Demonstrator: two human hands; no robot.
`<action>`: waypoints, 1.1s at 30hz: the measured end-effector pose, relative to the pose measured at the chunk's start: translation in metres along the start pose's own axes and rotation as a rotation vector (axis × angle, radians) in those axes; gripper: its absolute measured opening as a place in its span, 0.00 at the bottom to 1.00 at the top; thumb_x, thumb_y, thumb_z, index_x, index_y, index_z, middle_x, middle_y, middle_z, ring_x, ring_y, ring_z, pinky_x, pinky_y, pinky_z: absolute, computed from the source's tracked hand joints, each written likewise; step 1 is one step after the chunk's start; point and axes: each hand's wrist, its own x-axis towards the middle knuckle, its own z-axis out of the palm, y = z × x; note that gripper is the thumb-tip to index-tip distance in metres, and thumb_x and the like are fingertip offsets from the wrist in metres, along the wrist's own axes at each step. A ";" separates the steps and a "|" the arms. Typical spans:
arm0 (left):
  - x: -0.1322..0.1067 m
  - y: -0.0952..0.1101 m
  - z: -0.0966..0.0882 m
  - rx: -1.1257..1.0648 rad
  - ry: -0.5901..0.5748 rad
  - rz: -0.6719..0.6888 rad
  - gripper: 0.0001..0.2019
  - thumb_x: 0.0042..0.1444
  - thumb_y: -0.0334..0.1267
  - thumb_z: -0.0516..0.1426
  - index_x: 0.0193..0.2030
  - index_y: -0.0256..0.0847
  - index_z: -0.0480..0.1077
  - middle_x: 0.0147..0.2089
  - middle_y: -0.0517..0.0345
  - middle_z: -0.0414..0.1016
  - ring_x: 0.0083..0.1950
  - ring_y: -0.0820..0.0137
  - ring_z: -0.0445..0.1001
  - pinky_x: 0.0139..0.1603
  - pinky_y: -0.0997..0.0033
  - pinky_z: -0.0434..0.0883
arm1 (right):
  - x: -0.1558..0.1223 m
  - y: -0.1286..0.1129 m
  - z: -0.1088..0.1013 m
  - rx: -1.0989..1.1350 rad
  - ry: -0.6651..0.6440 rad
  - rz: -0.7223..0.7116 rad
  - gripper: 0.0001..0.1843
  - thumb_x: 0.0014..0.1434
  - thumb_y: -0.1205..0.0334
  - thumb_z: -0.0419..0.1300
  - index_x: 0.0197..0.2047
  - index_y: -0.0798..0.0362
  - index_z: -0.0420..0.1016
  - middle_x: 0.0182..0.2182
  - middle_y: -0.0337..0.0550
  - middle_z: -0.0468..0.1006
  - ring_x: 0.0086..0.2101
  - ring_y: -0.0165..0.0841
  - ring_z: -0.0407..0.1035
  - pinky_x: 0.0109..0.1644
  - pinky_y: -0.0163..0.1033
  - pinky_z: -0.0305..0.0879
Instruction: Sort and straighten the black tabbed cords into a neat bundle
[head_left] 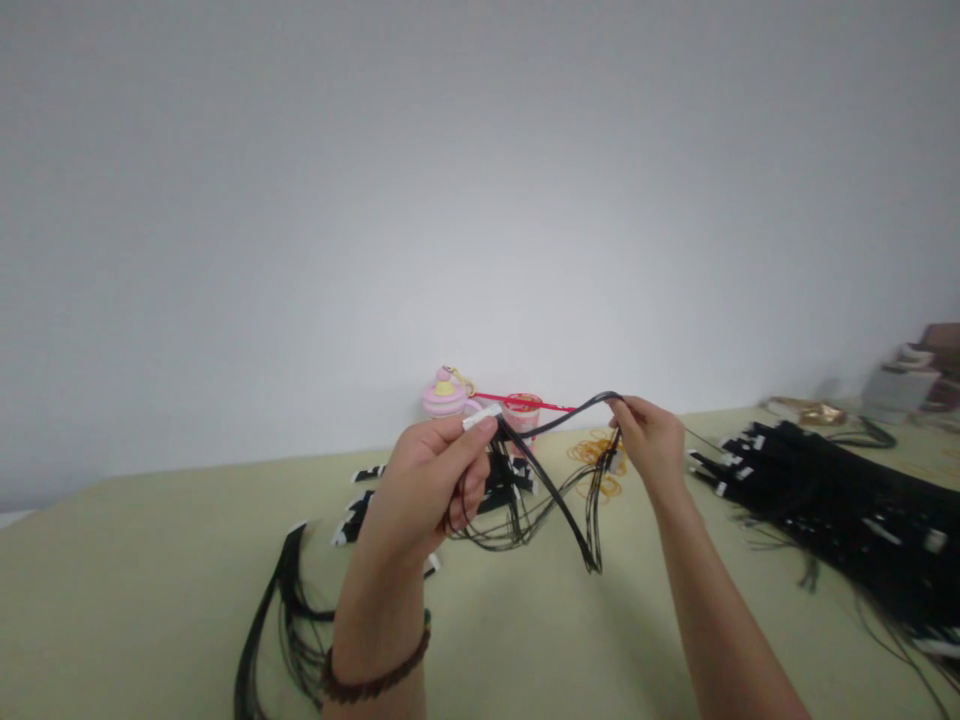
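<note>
A bundle of thin black cable (559, 495) with a white connector (482, 416) at one end hangs in loops between my two hands above the table. My left hand (442, 465) is closed, with thumb and fingers pinching the cable close to the white connector. The fingers of my right hand (646, 437) pinch the same bundle farther along, where it bends over and drops in loose strands. Behind the held cable lie more black cable pieces with white ends, partly hidden by my left hand.
A large heap of black cables (847, 520) covers the table's right side. Another cable bundle (289, 590) lies at left front. At the wall stand a pink-lidded cup (445, 397) and a small tub (522, 408), with yellow rubber bands (592, 450) nearby. Boxes are at far right.
</note>
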 end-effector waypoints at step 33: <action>-0.025 0.006 0.001 -0.146 -0.096 0.236 0.09 0.56 0.39 0.55 0.36 0.32 0.69 0.16 0.63 0.68 0.15 0.78 0.65 0.16 0.81 0.61 | -0.149 0.009 0.038 0.392 -0.437 0.238 0.20 0.50 0.48 0.60 0.23 0.52 0.56 0.13 0.29 0.59 0.16 0.22 0.57 0.21 0.29 0.51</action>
